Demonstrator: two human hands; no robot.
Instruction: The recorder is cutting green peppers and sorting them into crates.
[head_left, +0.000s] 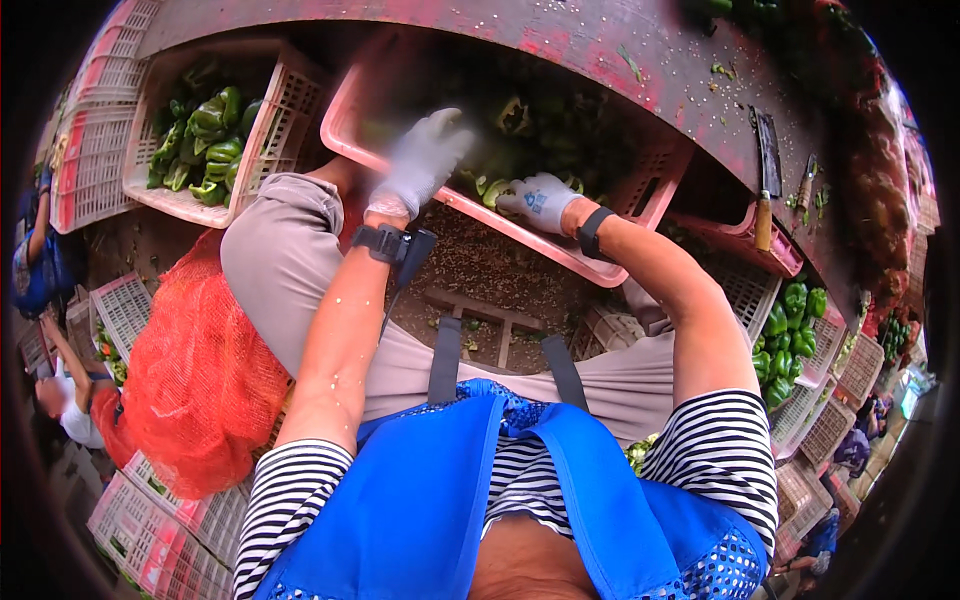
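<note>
Nearest my head camera is the blue vest over striped sleeves, with a red mesh sack beside the left leg. Past the knees, I have both gloved hands at the pink crate. My left hand is above its near rim, grip loosely open with fingers partly bent, and I see nothing in it. My right hand reaches over that rim, fingertips at a pale-green pepper piece; I can't tell whether that grip is closed on it. Deeper in the crate, peppers lie shadowed and blurred. Left of it, a pale crate holds whole green peppers. Beyond, the reddish desk carries a wooden-handled knife. Far left, I see a co-worker.
</note>
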